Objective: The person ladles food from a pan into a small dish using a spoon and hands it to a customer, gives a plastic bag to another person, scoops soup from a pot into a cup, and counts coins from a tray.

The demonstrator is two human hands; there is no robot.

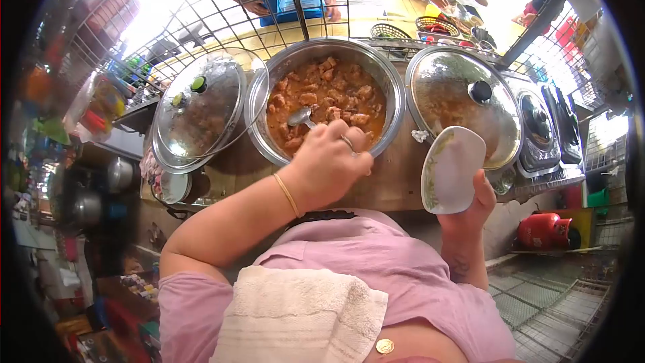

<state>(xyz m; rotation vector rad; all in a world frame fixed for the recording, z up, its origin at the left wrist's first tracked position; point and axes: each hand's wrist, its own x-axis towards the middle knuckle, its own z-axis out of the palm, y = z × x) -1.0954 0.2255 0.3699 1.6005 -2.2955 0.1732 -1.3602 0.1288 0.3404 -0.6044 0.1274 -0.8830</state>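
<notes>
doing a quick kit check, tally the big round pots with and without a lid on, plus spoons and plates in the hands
Open round pot: 1
Covered round pots: 2 (left one, right one)
Spoon in left hand: 1
Plate in right hand: 1
Total: 5

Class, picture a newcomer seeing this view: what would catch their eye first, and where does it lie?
First, the large metal pot of chunky orange-brown stew at the upper centre, with the left hand holding a metal spoon over it. Next, to its right, the white dish with a leafy border in the right hand. Then the red gas cylinder lower down, towards the right edge.
</notes>
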